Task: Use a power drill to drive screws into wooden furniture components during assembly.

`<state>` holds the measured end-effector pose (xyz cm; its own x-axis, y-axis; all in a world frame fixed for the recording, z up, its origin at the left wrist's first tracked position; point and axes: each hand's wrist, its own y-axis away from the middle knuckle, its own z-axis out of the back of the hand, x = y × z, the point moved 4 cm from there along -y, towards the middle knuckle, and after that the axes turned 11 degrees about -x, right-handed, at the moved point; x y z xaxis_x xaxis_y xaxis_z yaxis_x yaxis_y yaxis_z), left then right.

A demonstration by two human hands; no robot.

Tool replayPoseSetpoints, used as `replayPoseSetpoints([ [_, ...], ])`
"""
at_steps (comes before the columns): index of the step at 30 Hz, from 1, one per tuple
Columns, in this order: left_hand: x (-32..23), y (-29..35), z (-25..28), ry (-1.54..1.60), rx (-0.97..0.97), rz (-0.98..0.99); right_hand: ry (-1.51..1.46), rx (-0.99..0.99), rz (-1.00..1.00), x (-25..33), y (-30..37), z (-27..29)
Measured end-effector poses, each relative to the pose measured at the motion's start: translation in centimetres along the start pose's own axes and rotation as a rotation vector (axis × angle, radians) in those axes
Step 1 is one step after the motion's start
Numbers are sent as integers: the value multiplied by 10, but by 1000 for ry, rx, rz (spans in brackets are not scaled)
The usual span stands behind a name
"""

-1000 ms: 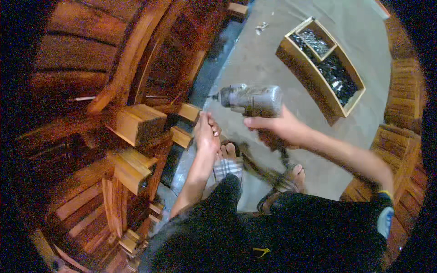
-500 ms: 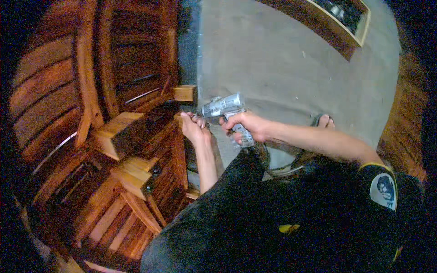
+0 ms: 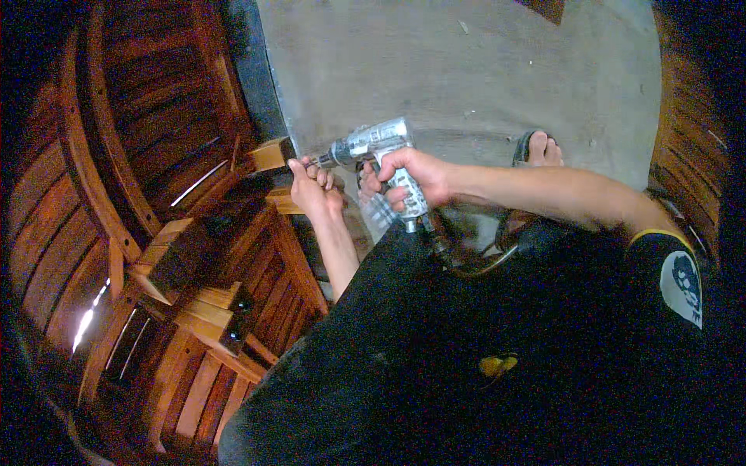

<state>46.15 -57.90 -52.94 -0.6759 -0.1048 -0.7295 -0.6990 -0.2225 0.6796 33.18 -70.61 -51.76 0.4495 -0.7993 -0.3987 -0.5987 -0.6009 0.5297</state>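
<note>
My right hand [image 3: 420,175] grips the handle of a worn silver pistol-shaped air drill [image 3: 377,141]. Its nose points left toward the end of a pale-ended wooden block [image 3: 270,156]. My left hand [image 3: 317,196] is closed at the drill's tip, fingers pressed together right beside that block's end. Whatever those fingers pinch is too small and covered to make out. Just below sits a second wooden block end [image 3: 284,202], close to my left wrist.
Reddish-brown slatted wooden furniture [image 3: 155,101] fills the left side, with more block ends [image 3: 208,314] bearing dark round fittings. A hose [image 3: 489,264] runs beneath the drill. A sandalled foot [image 3: 540,149] stands on the grey floor [image 3: 466,70]. More slatted wood [image 3: 695,147] stands at right.
The view has shifted. Both hands and the drill have moved up from beside the lower block to the end of the upper one. My right hand keeps its grip.
</note>
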Motion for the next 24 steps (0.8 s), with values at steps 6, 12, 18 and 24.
replayPoseSetpoints([
  [6,-6,6,1,44,78,41,10,41,-27,2,8,-13],
  [12,-6,10,1,73,-22,52,9,-14,-30,3,16,-20],
  [18,-10,5,0,95,10,133,56,-61,-1,3,14,-18],
  [24,-13,16,-2,-4,30,44,17,-37,17,1,13,-19],
])
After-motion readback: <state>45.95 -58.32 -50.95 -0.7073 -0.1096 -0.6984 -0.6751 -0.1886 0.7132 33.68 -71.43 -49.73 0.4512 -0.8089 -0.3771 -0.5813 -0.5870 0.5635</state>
